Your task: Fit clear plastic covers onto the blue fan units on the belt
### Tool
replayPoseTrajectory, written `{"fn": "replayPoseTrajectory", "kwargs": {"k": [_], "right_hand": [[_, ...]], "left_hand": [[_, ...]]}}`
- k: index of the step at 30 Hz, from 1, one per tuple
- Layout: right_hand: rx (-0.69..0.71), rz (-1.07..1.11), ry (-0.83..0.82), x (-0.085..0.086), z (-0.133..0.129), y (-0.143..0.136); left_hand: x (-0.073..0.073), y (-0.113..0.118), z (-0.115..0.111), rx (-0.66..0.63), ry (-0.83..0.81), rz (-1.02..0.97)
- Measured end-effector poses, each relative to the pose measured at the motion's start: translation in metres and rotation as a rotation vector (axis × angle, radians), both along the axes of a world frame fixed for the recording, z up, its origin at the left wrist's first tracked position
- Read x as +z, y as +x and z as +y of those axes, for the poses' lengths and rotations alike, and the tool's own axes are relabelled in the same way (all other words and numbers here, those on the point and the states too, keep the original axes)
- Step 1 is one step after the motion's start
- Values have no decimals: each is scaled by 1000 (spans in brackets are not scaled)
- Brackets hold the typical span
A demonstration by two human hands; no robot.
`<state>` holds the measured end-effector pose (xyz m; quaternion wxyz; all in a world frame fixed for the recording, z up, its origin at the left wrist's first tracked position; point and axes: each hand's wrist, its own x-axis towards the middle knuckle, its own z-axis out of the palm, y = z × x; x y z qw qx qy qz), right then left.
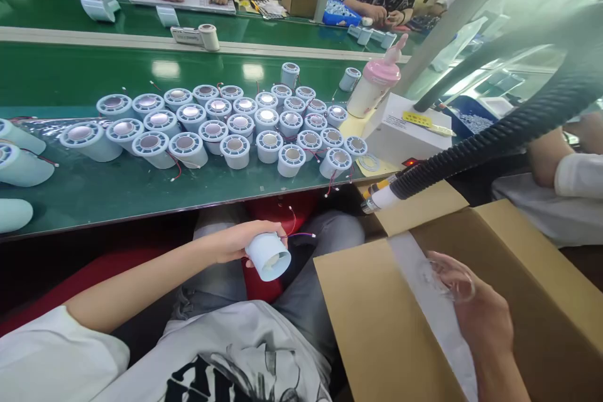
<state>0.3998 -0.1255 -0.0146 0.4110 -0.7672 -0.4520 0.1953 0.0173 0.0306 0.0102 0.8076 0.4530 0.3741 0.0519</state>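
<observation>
My left hand [252, 239] is wrapped round a light blue cylindrical housing [269, 257], held over my lap with its open end tilted toward me. Thin wires with a small white plug stick out beside its far end. Over the open cardboard box [377, 320] at the right, my right hand [480, 301] grips a clear plastic ring-like part [450, 279], slightly blurred. Several similar blue cylinders [234, 151] stand grouped on the green table [117, 201], many with wires trailing from them.
A black corrugated hose [471, 157] crosses above the box. On the table's right stand a white device [405, 132] and a pink-lidded bottle [374, 85]. More blue housings lie at the left edge. People sit across the table, and another person's arm [546, 157] is at the right.
</observation>
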Motion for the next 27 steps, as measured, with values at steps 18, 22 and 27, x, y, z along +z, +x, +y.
{"fn": "replayPoseTrajectory", "kwargs": {"k": [18,22,27], "right_hand": [[780,-264,18,28,63,-167],[797,-52,1,34,61,-168],[636,130,35,33,61,-173]], "left_hand": [[18,16,-17,-191,1079,178],[9,11,-12,-92,1104,56],[-14,8,-11,-50,1158,-92]]}}
